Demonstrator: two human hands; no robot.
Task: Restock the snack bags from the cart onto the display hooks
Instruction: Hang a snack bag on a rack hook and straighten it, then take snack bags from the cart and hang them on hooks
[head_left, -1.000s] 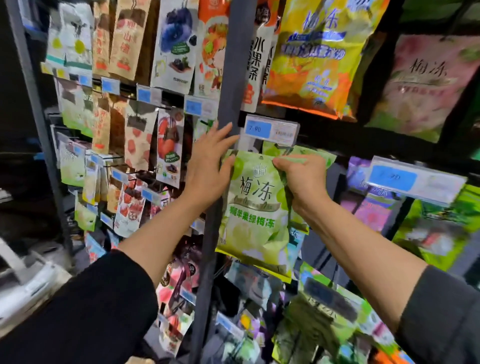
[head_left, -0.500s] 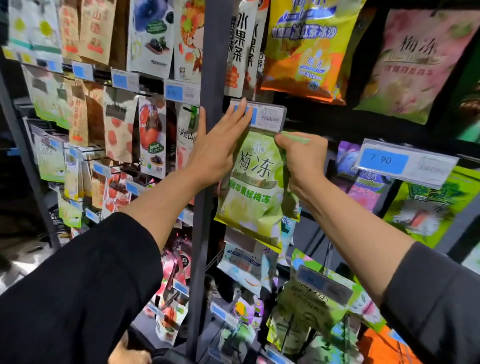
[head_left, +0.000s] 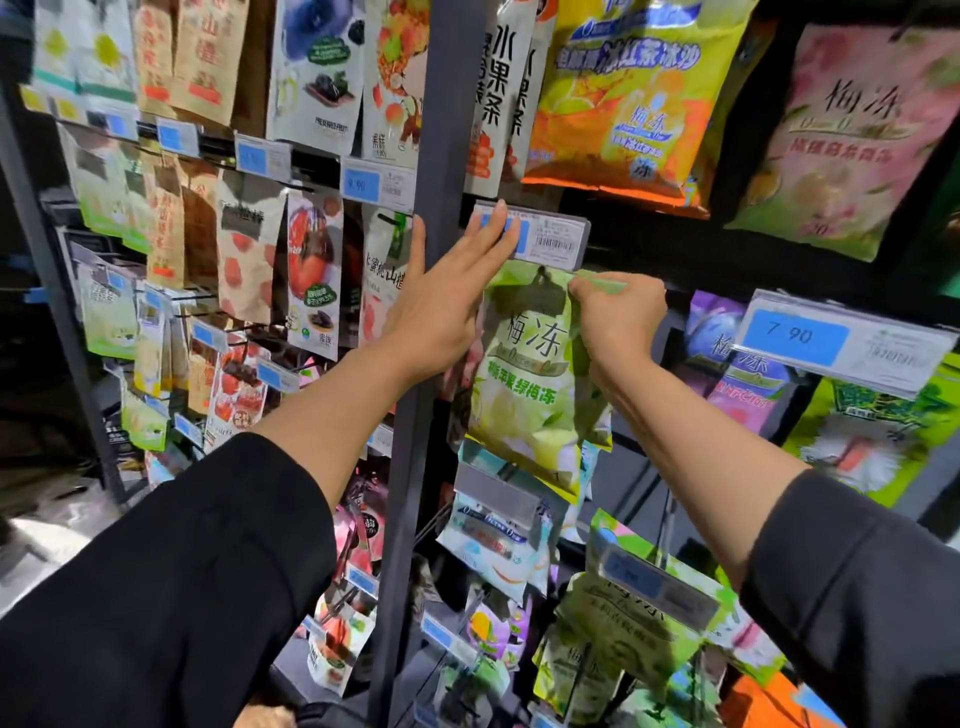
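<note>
A light green snack bag (head_left: 524, 384) hangs just under a blue-and-white price tag (head_left: 550, 241) at the end of a display hook. My right hand (head_left: 618, 322) grips the bag's top right corner, fingers curled round the edge. My left hand (head_left: 447, 306) lies flat with straight fingers, its fingertips pressing on the left part of the price tag and its palm beside the bag's left edge. The hook itself is hidden behind the tag and the bag's top. The cart is out of view.
A dark upright post (head_left: 436, 156) runs down just left of the bag. Packed hooks of snack bags surround it: a yellow bag (head_left: 634, 93) above, a pink bag (head_left: 841, 140) upper right, a purple bag (head_left: 727, 364) and another price tag (head_left: 841, 343) at right.
The green bag has gone up, from well below the price tag to right beneath it. My left hand slid from the bag's upper left edge up onto the tag. My right hand kept its grip.
</note>
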